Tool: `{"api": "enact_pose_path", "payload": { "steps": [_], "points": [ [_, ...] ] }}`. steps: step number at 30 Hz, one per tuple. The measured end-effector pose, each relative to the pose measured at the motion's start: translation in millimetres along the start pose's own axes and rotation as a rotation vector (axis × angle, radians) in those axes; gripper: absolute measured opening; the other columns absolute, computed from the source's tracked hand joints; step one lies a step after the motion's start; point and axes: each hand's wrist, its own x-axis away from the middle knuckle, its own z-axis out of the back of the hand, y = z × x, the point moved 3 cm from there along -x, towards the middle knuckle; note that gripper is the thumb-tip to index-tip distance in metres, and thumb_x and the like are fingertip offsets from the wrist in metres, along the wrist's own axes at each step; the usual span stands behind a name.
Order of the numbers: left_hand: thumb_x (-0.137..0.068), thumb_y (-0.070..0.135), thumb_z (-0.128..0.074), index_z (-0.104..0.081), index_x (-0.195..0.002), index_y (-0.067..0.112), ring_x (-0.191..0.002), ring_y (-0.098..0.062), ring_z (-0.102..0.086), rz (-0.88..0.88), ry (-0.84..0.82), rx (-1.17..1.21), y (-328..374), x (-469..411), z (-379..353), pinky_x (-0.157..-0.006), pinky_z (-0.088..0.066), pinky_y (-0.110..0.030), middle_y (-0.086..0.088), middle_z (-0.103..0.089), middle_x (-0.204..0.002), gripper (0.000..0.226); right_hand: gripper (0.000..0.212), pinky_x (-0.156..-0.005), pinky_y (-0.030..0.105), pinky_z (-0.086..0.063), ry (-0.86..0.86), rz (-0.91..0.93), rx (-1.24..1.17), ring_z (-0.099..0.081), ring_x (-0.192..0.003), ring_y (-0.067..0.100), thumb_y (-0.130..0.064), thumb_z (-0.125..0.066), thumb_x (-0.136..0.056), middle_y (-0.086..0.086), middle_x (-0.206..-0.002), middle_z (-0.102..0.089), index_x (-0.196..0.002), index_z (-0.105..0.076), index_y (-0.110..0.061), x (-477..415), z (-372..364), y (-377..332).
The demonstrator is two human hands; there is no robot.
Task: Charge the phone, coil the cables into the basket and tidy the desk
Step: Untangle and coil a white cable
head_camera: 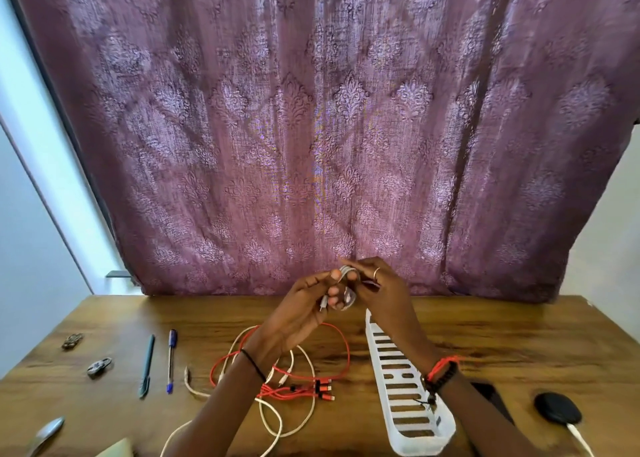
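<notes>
My left hand (308, 304) and my right hand (381, 290) are raised together above the desk, both gripping a small coil of white cable (346, 285). One plug end hangs below my left fingers. On the desk beneath lie a tangled red multi-plug cable (304, 385) and a loose white cable (277, 422). The white slotted basket (412, 418) stands under my right forearm. A dark phone (491, 397) lies right of the basket, mostly hidden by my arm. A black round charger pad (557, 408) with a white lead sits at the far right.
Two pens (159, 363) lie left of the cables. Two small clips (85, 354) and a metal object (45, 436) rest near the left edge. A pale object (117, 449) shows at the bottom edge. A purple curtain (311, 127) hangs behind the wooden desk (519, 339).
</notes>
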Motion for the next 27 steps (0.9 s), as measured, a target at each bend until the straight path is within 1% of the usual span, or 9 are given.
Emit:
{"api": "enact_pose_path", "payload": {
  "steps": [4,8,11,14,16,20,23,25,27],
  "points": [
    [-0.089,0.017,-0.050,-0.075,-0.085,0.011,-0.053,-0.002,-0.045,0.035,0.002,0.038,-1,1,2,-0.056,-0.046,-0.017,0.008,-0.046,-0.057,0.026,0.024,-0.075,-0.002,-0.038,0.111,0.001,0.110,-0.060,-0.087,0.011,0.004,-0.065,-0.080,0.009,-0.099,-0.068,-0.102,-0.071,-0.003,-1,-5,-3],
    [-0.090,0.021,-0.053,-0.069,-0.100,0.005,-0.053,0.000,-0.049,0.122,0.003,-0.020,3,4,17,-0.052,-0.049,-0.016,0.007,-0.049,-0.061,0.026,0.022,-0.067,-0.003,-0.037,0.016,-0.025,0.138,-0.061,-0.079,0.001,-0.005,-0.064,-0.083,0.003,-0.095,-0.074,-0.102,-0.073,-0.010,-2,-5,-4],
    [-0.088,0.019,-0.054,-0.068,-0.106,0.001,-0.058,-0.001,-0.052,0.186,-0.046,-0.071,10,5,24,-0.060,-0.049,-0.012,0.007,-0.057,-0.065,0.028,0.023,-0.069,0.000,-0.041,-0.069,-0.082,0.107,-0.063,-0.080,-0.001,-0.004,-0.061,-0.084,-0.001,-0.095,-0.074,-0.103,-0.073,-0.013,-5,-5,-3],
    [-0.091,0.013,-0.052,-0.066,-0.107,-0.002,-0.064,-0.001,-0.055,0.215,-0.089,-0.114,18,7,27,-0.067,-0.050,-0.012,0.005,-0.059,-0.069,0.027,0.020,-0.072,0.013,-0.050,-0.150,-0.178,-0.105,-0.065,-0.076,0.003,-0.001,-0.063,-0.084,0.008,-0.094,-0.074,-0.094,-0.070,-0.016,-6,-4,-5],
    [-0.091,0.010,-0.051,-0.067,-0.103,-0.002,-0.066,-0.003,-0.059,0.216,-0.093,-0.190,25,7,32,-0.069,-0.051,-0.013,0.003,-0.063,-0.071,0.023,0.021,-0.078,0.027,-0.052,-0.213,-0.255,-0.281,-0.069,-0.083,0.016,-0.006,-0.068,-0.082,0.014,-0.097,-0.073,-0.096,-0.064,-0.021,-5,-2,-4],
    [-0.085,0.016,-0.056,-0.074,-0.089,0.008,-0.072,-0.010,-0.062,0.199,-0.092,-0.295,33,9,36,-0.075,-0.054,-0.019,0.000,-0.066,-0.074,0.020,0.048,-0.092,0.034,-0.048,-0.392,-0.343,-0.653,-0.062,-0.102,0.032,-0.003,-0.071,-0.075,0.029,-0.107,-0.064,-0.119,-0.058,-0.015,-2,1,2],
    [-0.086,0.020,-0.056,-0.068,-0.093,0.001,-0.070,-0.008,-0.059,0.125,-0.149,-0.366,35,7,29,-0.073,-0.051,-0.018,0.003,-0.063,-0.071,0.025,0.060,-0.091,0.032,-0.048,-0.472,-0.337,-0.928,-0.061,-0.099,0.030,0.002,-0.072,-0.071,0.021,-0.099,-0.066,-0.127,-0.054,-0.009,0,3,2],
    [-0.087,0.019,-0.055,-0.067,-0.094,0.000,-0.067,-0.006,-0.058,0.088,-0.138,-0.353,33,4,25,-0.071,-0.050,-0.018,0.005,-0.062,-0.069,0.024,0.060,-0.087,0.030,-0.050,-0.452,-0.325,-0.967,-0.066,-0.093,0.025,0.005,-0.070,-0.071,0.015,-0.094,-0.070,-0.127,-0.052,-0.006,0,4,2],
    [-0.089,0.015,-0.053,-0.069,-0.093,0.005,-0.063,-0.005,-0.056,0.057,-0.081,-0.328,29,0,26,-0.068,-0.050,-0.017,0.006,-0.061,-0.066,0.019,0.054,-0.081,0.027,-0.051,-0.387,-0.291,-0.772,-0.066,-0.086,0.022,0.003,-0.069,-0.075,0.012,-0.087,-0.069,-0.123,-0.053,-0.012,-1,5,1]
  ]
}}
